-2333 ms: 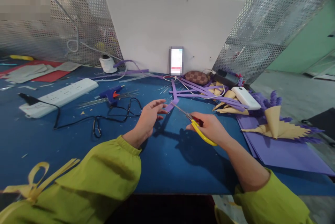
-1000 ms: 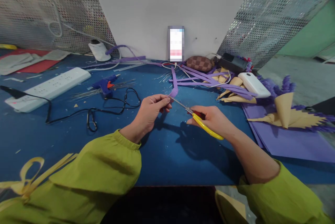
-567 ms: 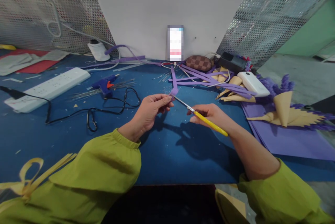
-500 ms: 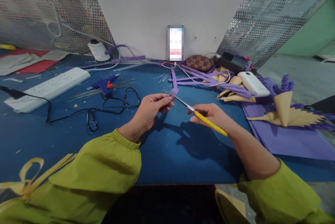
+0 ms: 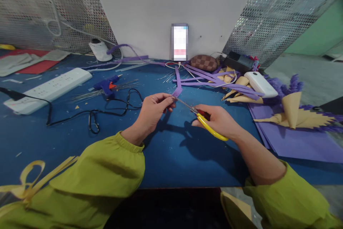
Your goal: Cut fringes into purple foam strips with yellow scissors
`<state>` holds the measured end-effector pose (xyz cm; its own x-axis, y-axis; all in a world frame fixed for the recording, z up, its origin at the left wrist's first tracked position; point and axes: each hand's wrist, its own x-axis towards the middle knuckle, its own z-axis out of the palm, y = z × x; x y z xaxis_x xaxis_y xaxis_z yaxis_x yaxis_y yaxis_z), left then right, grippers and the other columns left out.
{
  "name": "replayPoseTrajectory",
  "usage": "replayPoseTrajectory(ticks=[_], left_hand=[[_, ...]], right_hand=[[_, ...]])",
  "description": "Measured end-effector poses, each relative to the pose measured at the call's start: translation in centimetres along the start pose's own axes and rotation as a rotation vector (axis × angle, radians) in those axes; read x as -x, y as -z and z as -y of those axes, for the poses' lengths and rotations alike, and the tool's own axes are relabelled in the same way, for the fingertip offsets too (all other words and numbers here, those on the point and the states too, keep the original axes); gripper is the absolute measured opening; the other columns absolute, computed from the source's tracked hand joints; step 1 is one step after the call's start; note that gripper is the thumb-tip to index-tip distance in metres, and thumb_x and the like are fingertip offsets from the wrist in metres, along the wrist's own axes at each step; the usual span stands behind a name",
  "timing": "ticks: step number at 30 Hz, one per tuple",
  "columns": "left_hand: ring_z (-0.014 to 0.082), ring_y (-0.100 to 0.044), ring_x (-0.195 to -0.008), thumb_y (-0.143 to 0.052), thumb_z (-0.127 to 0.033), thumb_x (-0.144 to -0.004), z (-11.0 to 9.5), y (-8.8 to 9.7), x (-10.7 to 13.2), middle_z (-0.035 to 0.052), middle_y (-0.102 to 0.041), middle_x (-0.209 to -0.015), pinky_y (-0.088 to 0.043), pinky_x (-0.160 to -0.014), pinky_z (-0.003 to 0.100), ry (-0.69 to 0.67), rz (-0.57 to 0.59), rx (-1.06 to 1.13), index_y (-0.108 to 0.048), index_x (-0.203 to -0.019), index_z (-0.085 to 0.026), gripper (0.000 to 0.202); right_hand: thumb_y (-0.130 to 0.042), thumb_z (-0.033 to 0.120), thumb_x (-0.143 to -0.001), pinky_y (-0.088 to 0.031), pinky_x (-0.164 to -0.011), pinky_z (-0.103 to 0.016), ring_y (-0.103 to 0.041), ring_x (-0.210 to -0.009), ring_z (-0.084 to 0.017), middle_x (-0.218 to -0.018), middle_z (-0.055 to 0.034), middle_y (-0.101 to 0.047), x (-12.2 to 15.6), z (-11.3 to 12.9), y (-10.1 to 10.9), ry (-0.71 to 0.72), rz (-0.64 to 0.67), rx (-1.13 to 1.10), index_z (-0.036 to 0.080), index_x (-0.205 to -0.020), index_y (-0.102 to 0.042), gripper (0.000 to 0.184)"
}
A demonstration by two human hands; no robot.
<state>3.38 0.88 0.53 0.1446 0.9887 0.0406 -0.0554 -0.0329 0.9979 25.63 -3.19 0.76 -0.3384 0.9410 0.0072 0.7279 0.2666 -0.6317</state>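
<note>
My left hand (image 5: 153, 110) pinches the near end of a long purple paper strip (image 5: 178, 81) that runs away across the blue table (image 5: 160, 150). My right hand (image 5: 218, 120) grips yellow-handled scissors (image 5: 201, 119), fingers through the loops. The blades point left and meet the strip right at my left fingertips. Both hands hover just above the table surface, a hand's width apart.
A blue glue gun (image 5: 107, 84) with black cord and thin wires lies left of the hands, beside a white power strip (image 5: 45, 89). A phone (image 5: 179, 41) leans on the white board. Purple strips, tan paper cones (image 5: 292, 113), a power bank (image 5: 260, 84) and purple sheets (image 5: 297, 143) fill the right.
My left hand closed on the strip's end since the earliest frame. The scissors' handles were squeezed together half a second ago and have spread again, blades still at the strip.
</note>
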Motion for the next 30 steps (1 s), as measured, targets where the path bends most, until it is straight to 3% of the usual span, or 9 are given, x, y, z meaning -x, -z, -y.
replayPoseTrajectory(ticks=[11, 30], left_hand=[[0.0089, -0.053, -0.054, -0.075, -0.032, -0.073, 0.27, -0.14, 0.04, 0.0015, -0.068, -0.063, -0.038, -0.053, 0.022, 0.011, -0.004, 0.015, -0.074, -0.075, -0.015, 0.016], [0.0086, -0.053, -0.053, -0.074, -0.034, -0.073, 0.56, -0.1, -0.2, 0.0015, -0.067, -0.064, -0.036, -0.051, 0.022, 0.043, 0.025, 0.012, -0.073, -0.073, -0.015, 0.018]], right_hand=[[-0.063, 0.053, -0.082, -0.025, -0.052, -0.022, -0.033, -0.059, -0.01, -0.062, 0.005, -0.04, 0.12, 0.14, 0.22, 0.011, 0.016, -0.05, 0.02, -0.07, -0.047, 0.038], [-0.064, 0.052, -0.08, -0.025, -0.054, -0.023, -0.031, -0.059, -0.01, -0.061, 0.006, -0.038, 0.0, -0.01, 0.38, 0.001, 0.028, -0.027, 0.019, -0.069, -0.048, 0.038]])
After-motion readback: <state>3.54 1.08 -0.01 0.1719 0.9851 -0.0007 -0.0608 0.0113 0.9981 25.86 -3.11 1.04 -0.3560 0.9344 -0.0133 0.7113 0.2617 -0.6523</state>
